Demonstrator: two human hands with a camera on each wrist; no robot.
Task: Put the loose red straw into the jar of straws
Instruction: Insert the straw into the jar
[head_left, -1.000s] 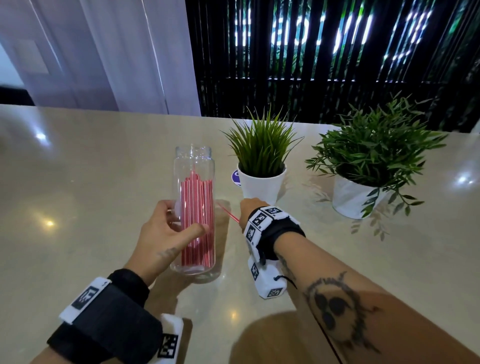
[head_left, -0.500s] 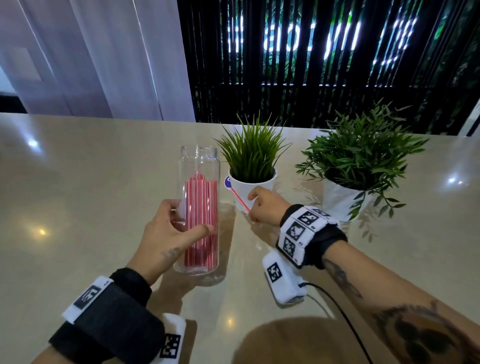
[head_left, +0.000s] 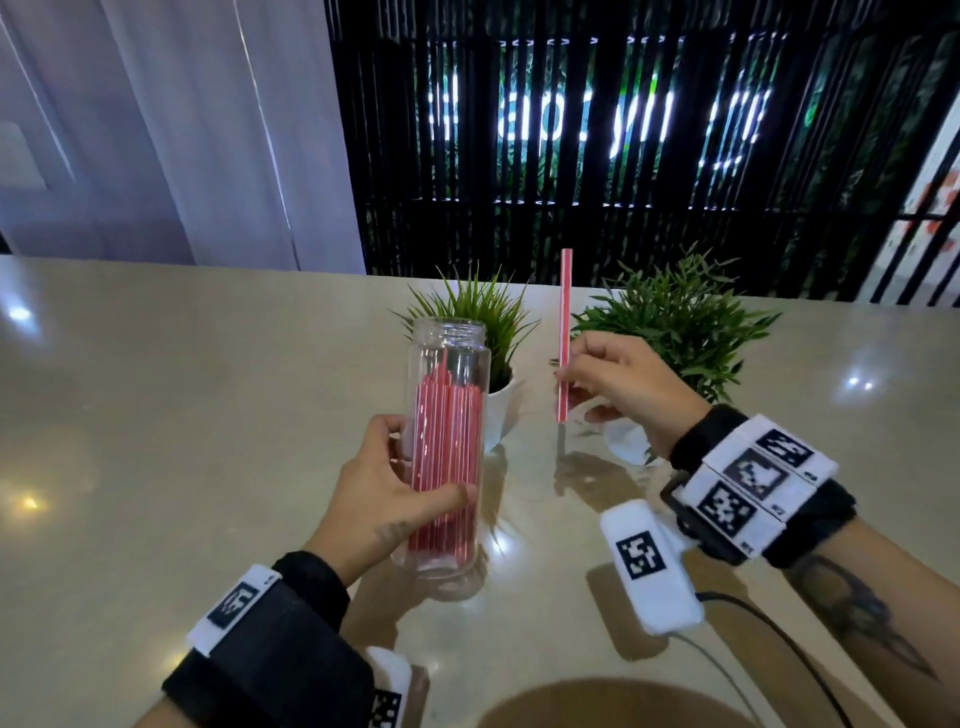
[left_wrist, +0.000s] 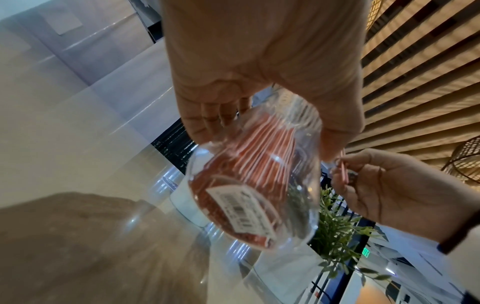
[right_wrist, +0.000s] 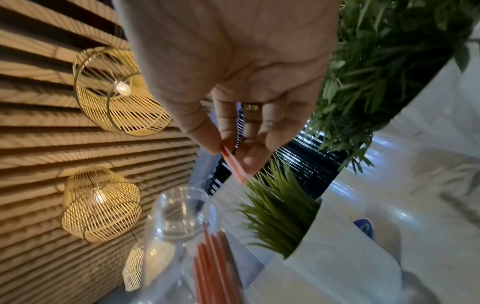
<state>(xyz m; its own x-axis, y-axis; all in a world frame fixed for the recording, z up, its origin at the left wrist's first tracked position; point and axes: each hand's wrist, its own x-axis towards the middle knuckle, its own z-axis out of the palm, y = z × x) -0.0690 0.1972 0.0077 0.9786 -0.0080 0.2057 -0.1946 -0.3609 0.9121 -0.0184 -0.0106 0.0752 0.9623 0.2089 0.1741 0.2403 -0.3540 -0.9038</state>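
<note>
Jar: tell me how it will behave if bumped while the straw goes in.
The jar is tall and narrow, so probably tippy. It looks like smooth clear glass or plastic, likely slippery. The left hand gripping its side should steady it.

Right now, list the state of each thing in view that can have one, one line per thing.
jar: open, no lid, upright, lifted off the table, part full of red straws.
loose red straw: upright, in the air, outside the jar.
left hand: grips the jar.
right hand: pinches the loose red straw near its lower end.
grass plant: upright in its white pot.
leafy plant: upright.
</note>
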